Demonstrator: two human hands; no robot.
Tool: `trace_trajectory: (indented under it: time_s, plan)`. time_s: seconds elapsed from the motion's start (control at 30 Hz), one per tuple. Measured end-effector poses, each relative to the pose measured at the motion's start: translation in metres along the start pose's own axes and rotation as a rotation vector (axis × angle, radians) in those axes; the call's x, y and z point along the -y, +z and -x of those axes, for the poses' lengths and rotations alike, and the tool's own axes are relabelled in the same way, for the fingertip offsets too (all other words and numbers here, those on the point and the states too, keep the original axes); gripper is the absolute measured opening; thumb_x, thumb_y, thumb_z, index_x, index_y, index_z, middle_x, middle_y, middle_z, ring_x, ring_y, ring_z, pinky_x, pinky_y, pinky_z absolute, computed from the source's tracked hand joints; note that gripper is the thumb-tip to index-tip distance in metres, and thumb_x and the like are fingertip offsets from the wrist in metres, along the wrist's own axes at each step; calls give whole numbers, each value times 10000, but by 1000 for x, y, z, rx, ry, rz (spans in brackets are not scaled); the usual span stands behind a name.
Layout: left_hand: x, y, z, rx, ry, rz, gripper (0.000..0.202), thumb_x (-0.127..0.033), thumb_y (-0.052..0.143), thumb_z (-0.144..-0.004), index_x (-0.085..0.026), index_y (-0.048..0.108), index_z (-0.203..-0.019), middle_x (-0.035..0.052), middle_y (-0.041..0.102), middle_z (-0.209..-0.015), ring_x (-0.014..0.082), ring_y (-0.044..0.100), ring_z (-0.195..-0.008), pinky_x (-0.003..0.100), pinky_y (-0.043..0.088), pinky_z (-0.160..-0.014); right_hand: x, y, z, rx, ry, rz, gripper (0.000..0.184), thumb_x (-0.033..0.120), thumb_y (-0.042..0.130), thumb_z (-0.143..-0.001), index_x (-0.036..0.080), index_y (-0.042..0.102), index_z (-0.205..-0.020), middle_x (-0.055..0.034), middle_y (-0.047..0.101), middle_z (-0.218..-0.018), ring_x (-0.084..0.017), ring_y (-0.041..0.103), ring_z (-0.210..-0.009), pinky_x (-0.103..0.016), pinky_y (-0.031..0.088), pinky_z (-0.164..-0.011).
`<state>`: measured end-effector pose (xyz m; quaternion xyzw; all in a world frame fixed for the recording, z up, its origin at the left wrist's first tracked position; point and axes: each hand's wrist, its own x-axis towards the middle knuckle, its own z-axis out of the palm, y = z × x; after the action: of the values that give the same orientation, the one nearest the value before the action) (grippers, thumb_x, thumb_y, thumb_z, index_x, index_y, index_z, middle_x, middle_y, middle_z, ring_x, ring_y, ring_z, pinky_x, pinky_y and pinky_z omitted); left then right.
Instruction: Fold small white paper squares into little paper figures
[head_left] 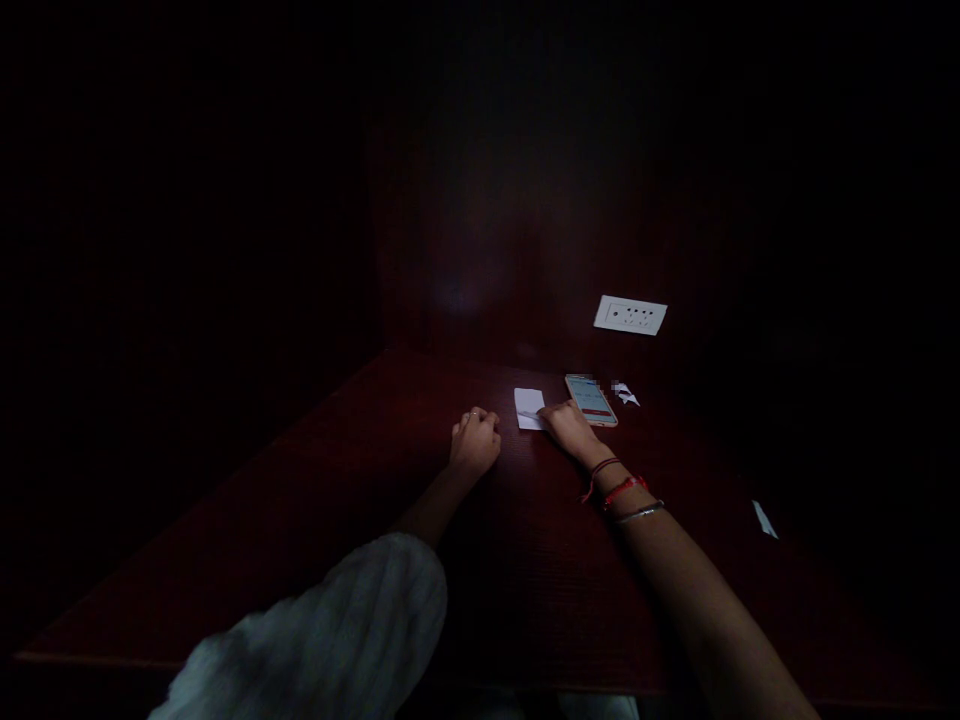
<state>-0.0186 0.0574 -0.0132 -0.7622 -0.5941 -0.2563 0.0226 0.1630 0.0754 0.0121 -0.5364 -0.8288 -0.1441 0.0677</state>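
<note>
A small white sheet of paper (529, 398) lies on the dark red table, with a greyish fold or shadow across its lower half. At the sheet's right edge, my right hand (568, 428) has its fingers pinched on the paper; the fingertips are partly hidden. My left hand (476, 440) rests on the table just left of the sheet, apart from it, with its fingers curled in and nothing visible in them. Right behind my right hand is a phone (598, 397) lying face up with its screen lit.
Crumpled white paper scraps (627, 394) lie right of the phone. A thin pale strip (764, 520) is farther right on the table (360, 450). A white socket plate (631, 315) is set in the dark back panel. The surroundings are very dark.
</note>
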Motion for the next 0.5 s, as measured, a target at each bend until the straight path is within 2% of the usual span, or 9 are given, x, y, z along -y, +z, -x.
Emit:
trace_trajectory:
  time_s: [0.23, 0.5]
  plan:
    - [1, 0, -1, -7, 1, -5, 223, -181, 393, -702, -214, 495, -898, 49, 427, -975, 198, 401, -914, 327, 326, -763, -2, 0, 1, -58, -6, -82, 225, 144, 371, -780, 148, 576, -873, -87, 589, -884, -157, 486, -879, -245, 281, -783]
    - [-1, -3, 0, 26, -21, 12, 225, -189, 396, -708, -217, 493, -908, 50, 422, -984, 201, 397, -923, 330, 319, -774, -4, 7, 0, -63, 17, -188, 256, 300, 395, -783, 157, 595, -856, -83, 604, -857, -149, 522, -820, -213, 333, -726]
